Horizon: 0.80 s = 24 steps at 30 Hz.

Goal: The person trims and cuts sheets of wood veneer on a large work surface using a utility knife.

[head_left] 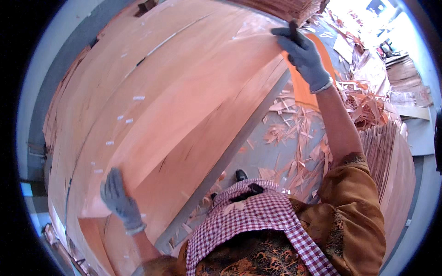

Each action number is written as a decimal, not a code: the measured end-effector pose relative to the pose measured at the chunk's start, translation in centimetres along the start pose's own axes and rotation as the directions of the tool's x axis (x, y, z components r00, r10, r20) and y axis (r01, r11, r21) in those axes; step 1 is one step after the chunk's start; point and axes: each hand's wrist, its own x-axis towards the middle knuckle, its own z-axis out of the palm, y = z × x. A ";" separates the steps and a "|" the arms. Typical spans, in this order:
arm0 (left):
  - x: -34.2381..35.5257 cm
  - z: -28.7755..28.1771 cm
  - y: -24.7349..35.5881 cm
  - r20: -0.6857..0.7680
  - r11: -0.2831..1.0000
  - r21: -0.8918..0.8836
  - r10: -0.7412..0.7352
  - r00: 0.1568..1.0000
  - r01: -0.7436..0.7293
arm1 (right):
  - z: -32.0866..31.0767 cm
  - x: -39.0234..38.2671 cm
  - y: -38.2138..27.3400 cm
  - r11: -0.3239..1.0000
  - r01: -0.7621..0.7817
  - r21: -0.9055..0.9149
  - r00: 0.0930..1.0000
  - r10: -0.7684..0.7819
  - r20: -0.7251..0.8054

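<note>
A wide, thin sheet of pinkish wood veneer [184,110] lies partly raised and curved over a large stack of veneer [198,142]. At its far end, my right hand [304,57], in a grey glove with dark fingertips, is closed on the edge. An orange, light-struck strip [301,87] hangs beside that hand; whether it belongs to the same sheet I cannot tell. Near the close left end, my gloved left hand [120,200] rests on the veneer with its fingers stretched out. Its thumb is hard to make out.
Small white tape pieces [138,98] and a long dark split [140,61] mark the stack's top. Torn veneer scraps [294,124] litter the grey floor at right. Another stack of sheets [382,147] stands by my right elbow; more veneer [285,8] is piled at the far end.
</note>
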 end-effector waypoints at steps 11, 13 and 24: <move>-13.2 0.3 -2.4 0.408 0.994 0.106 -0.059 0.911 0.017 | 11.0 -10.4 13.5 0.565 -0.707 0.425 0.704 0.618 0.350; -14.2 0.8 -1.6 0.479 0.998 0.060 -0.058 0.876 0.033 | 11.3 -11.3 13.6 0.491 -0.751 0.442 0.653 0.653 0.384; -14.5 0.4 0.8 0.444 0.993 0.020 -0.110 0.889 0.113 | 10.7 -10.5 15.4 0.631 -0.702 0.331 0.712 0.607 0.353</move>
